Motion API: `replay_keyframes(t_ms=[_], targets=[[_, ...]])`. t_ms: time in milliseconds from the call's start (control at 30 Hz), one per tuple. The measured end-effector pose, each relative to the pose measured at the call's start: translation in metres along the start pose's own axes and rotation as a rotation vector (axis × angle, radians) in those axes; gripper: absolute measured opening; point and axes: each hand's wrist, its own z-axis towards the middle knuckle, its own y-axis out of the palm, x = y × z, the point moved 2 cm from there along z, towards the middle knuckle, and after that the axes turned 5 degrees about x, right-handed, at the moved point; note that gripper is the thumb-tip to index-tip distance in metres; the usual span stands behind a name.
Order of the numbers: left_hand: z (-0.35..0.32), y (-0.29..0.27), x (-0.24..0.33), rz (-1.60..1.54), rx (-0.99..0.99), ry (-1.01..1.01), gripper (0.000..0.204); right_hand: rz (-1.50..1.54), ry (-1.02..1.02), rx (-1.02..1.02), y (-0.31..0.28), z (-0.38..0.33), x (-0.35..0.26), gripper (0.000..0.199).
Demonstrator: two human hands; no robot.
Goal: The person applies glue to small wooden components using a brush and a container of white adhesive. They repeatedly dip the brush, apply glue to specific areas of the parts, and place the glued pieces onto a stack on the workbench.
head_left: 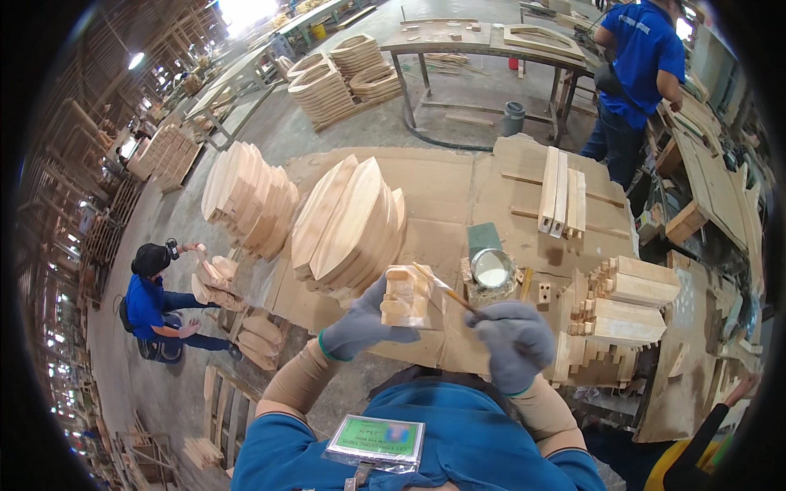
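My left hand (358,320), in a grey glove, is closed round a pale wooden part (407,296) with its notched end turned up. In my right hand (514,342), gloved the same way, is a thin wooden stick (446,288); whether it ends in bristles I cannot tell. It slants to the left, and its tip lies over the upper edge of the wooden part. Just beyond my right hand stands a round pot of white liquid (492,268), with a green pad (483,236) behind it. A small wooden block with holes (544,292) lies right of the pot.
Cardboard (434,176) covers the table. Stacked curved boards (352,217) stand at the left, tenoned wooden pieces (626,319) at the right, slotted bars (561,196) at the back right. One person in blue (155,299) sits far left; another (634,74) stands back right. A yellow-and-black sleeve (696,442) shows lower right.
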Motion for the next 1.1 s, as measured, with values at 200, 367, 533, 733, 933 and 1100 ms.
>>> replay_keyframes(t_ms=[200, 367, 533, 733, 933, 1100], targets=[[0.005, 0.009, -0.009, 0.008, 0.19, 0.0, 0.079, -0.338, -0.337, -0.133, 0.019, 0.004, 0.003, 0.03], [0.015, 0.002, -0.018, -0.05, 0.16, 0.023, 0.079, -0.364, -0.297, -0.338, -0.001, 0.009, 0.004, 0.017], [0.029, -0.013, -0.029, 0.346, 0.128, 0.213, 0.073, -0.107, 0.134, -0.03, -0.028, -0.004, 0.04, 0.018], [0.043, -0.047, -0.058, 0.546, 0.228, 0.304, 0.062, -0.719, 0.077, 0.052, -0.146, 0.048, 0.089, 0.031], [0.048, -0.034, -0.081, 0.222, 0.572, 0.107, 0.053, -1.119, 0.459, -0.118, -0.245, 0.126, 0.24, 0.037], [0.017, -0.044, -0.107, 0.559, 0.57, 0.074, 0.043, -1.316, 0.758, -0.09, -0.239, 0.181, 0.348, 0.083]])
